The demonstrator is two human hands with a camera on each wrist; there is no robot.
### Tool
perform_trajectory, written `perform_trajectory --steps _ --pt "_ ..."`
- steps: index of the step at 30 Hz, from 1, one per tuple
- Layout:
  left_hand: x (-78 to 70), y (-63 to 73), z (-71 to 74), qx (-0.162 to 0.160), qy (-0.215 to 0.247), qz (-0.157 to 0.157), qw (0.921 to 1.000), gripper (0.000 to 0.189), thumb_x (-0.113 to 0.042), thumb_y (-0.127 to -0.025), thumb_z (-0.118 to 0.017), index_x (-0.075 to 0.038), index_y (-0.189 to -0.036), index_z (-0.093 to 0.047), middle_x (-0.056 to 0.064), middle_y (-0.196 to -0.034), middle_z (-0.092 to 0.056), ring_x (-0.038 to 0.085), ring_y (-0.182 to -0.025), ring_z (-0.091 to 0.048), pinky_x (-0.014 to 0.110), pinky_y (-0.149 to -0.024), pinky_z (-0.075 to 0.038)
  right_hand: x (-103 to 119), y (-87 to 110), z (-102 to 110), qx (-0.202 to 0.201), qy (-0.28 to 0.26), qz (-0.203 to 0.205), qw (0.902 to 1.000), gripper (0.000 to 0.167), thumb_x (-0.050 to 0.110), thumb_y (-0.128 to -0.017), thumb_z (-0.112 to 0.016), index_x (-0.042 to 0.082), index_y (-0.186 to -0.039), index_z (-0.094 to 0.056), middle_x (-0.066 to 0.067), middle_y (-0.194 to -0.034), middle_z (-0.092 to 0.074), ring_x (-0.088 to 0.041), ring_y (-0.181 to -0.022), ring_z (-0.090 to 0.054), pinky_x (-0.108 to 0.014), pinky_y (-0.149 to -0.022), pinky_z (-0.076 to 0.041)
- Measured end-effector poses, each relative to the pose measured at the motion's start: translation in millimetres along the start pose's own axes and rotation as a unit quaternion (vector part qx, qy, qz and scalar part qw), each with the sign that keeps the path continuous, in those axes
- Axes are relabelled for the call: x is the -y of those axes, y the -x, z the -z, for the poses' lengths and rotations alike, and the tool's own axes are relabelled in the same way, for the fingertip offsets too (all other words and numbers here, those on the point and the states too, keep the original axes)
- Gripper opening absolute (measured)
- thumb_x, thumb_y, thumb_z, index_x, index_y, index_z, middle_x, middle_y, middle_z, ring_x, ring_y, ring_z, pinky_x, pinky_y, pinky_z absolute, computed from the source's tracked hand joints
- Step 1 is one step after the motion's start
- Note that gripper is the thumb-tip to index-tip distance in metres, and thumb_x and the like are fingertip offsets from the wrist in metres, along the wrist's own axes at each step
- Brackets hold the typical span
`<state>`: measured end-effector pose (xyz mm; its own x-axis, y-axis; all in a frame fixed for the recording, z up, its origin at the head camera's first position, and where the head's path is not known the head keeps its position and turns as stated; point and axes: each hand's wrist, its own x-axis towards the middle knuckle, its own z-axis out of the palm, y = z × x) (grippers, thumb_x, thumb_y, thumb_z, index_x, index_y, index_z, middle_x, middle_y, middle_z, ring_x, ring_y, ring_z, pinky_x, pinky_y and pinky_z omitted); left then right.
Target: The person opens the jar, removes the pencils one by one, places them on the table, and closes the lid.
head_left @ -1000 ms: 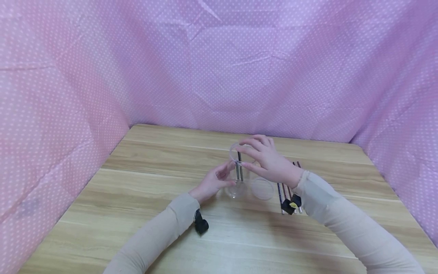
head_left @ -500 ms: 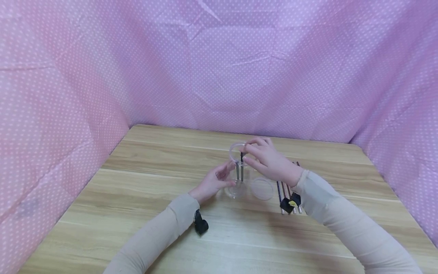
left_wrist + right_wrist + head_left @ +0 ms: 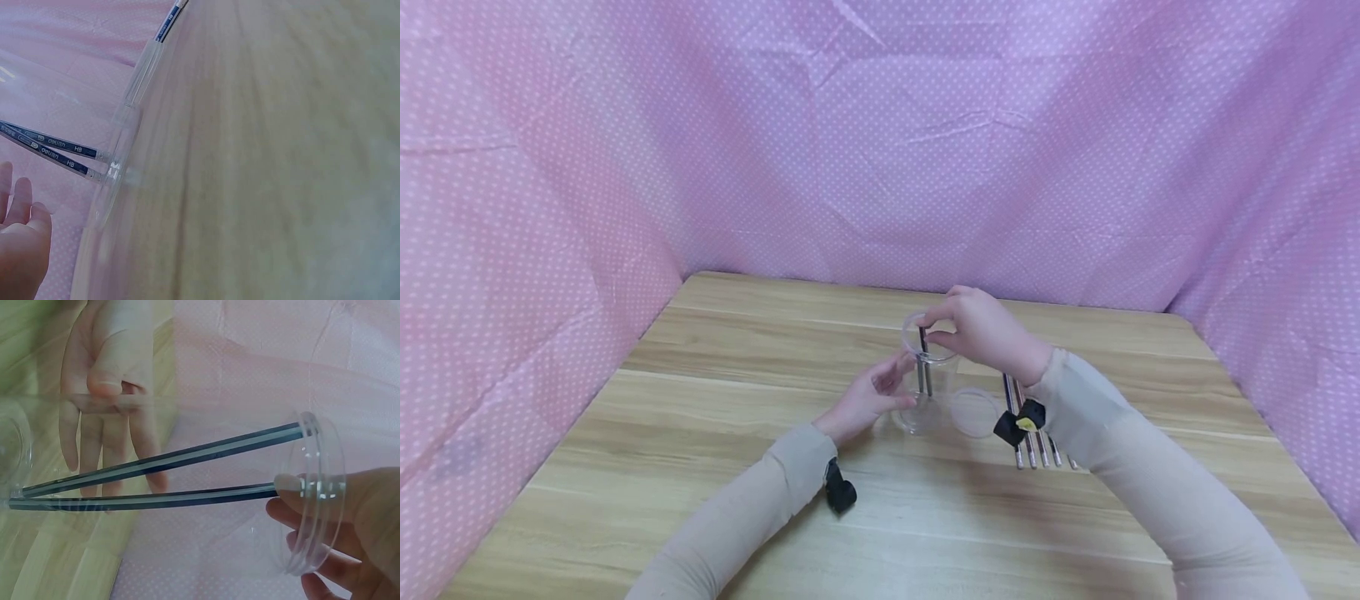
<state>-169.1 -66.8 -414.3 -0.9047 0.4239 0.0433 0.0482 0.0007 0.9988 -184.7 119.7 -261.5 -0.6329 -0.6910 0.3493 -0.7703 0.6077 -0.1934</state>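
Observation:
A clear plastic jar (image 3: 916,423) stands upright on the table with two dark striped pencils inside. My left hand (image 3: 868,398) holds the jar from the left, fingers behind it and thumb toward the front. At the jar's mouth my right hand (image 3: 981,332) pinches the top of one pencil (image 3: 156,503) between thumb and fingertips. The other pencil (image 3: 187,456) leans apart from it, its upper end near the rim. Their lower ends rest close together at the jar's base, where the left wrist view shows "HB" lettering.
A round clear lid (image 3: 975,412) lies flat just right of the jar. Several more pencils (image 3: 1032,450) lie side by side farther right, partly under the right wrist's camera. Pink dotted cloth (image 3: 880,167) hangs behind the wooden table (image 3: 760,333).
My right hand has gone from spread fingers over the mouth to a pinch on the pencil, whose top has shifted left. The right wrist has moved left, uncovering more pencils. My left hand stays put.

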Motion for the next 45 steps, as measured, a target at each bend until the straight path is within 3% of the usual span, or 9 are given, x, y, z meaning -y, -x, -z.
perform_trajectory --steps 8,22,27,33,37,41,45 --pt "-1.3 -0.9 0.7 -0.003 0.004 0.003 1.0 0.076 0.001 -0.084 -0.066 -0.01 -0.149 -0.028 0.01 -0.151 -0.036 0.021 -0.141 -0.03 0.033 -0.118 -0.023 -2 -4.2 -2 -0.004 0.002 -0.018 0.9998 0.018 0.006 -0.073 -0.079 0.006 -0.091 -0.074 -0.004 -0.085 -0.072 -0.02 -0.078 -0.06 -0.034 -0.071 -0.054" --pt "-3.0 -3.1 2.9 -0.001 0.006 0.002 1.0 0.077 0.0 -0.083 -0.067 -0.009 -0.149 -0.027 0.01 -0.151 -0.034 0.022 -0.141 -0.029 0.034 -0.118 -0.022 -4 -10.1 -3 0.002 -0.012 0.001 0.9999 0.013 0.006 -0.072 -0.079 0.007 -0.081 -0.07 -0.003 -0.081 -0.071 -0.021 -0.077 -0.058 -0.038 -0.072 -0.05" --pt "-2.4 -3.4 2.8 -0.001 0.008 0.006 1.0 0.077 0.002 -0.084 -0.066 -0.01 -0.149 -0.026 0.01 -0.151 -0.034 0.021 -0.141 -0.029 0.033 -0.119 -0.022 -8 -8.6 -4 -0.018 -0.042 0.02 0.9987 0.013 0.002 -0.071 -0.079 0.006 -0.079 -0.068 -0.005 -0.08 -0.069 -0.022 -0.077 -0.057 -0.038 -0.071 -0.051" --pt "-1.0 -3.1 2.4 -0.001 0.005 0.005 1.0 0.076 0.001 -0.084 -0.066 -0.012 -0.149 -0.027 0.009 -0.151 -0.035 0.021 -0.141 -0.03 0.033 -0.118 -0.022 -14 -5.9 -4 -0.062 -0.092 0.016 0.9937 0.015 -0.002 -0.073 -0.076 0.002 -0.082 -0.065 -0.011 -0.086 -0.071 -0.028 -0.086 -0.061 -0.043 -0.079 -0.051" --pt "-1.0 -2.9 2.8 -0.004 -0.002 0.006 1.0 0.077 -0.001 -0.083 -0.067 -0.013 -0.149 -0.028 0.008 -0.151 -0.035 0.022 -0.14 -0.031 0.033 -0.118 -0.023 -14 -6.5 0 -0.096 -0.152 -0.019 0.9835 0.015 -0.005 -0.08 -0.068 -0.004 -0.092 -0.06 -0.019 -0.096 -0.068 -0.034 -0.094 -0.065 -0.043 -0.087 -0.055" --pt "-0.2 -2.3 2.9 0.0 -0.005 0.007 1.0 0.078 -0.001 -0.083 -0.067 -0.012 -0.149 -0.027 0.008 -0.151 -0.035 0.022 -0.14 -0.031 0.034 -0.118 -0.023 -10 -6.6 3 -0.11 -0.242 -0.075 0.9611 0.018 -0.009 -0.088 -0.056 -0.009 -0.106 -0.051 -0.023 -0.103 -0.061 -0.038 -0.095 -0.065 -0.037 -0.086 -0.057" --pt "0.4 -1.9 2.0 0.001 -0.005 0.01 0.9999 0.077 0.001 -0.083 -0.066 -0.012 -0.149 -0.028 0.008 -0.151 -0.035 0.022 -0.141 -0.03 0.034 -0.118 -0.022 -8 -5.4 7 -0.144 -0.308 -0.114 0.9337 0.021 -0.011 -0.092 -0.047 -0.01 -0.113 -0.044 -0.02 -0.107 -0.054 -0.023 -0.09 -0.067 -0.028 -0.082 -0.058"
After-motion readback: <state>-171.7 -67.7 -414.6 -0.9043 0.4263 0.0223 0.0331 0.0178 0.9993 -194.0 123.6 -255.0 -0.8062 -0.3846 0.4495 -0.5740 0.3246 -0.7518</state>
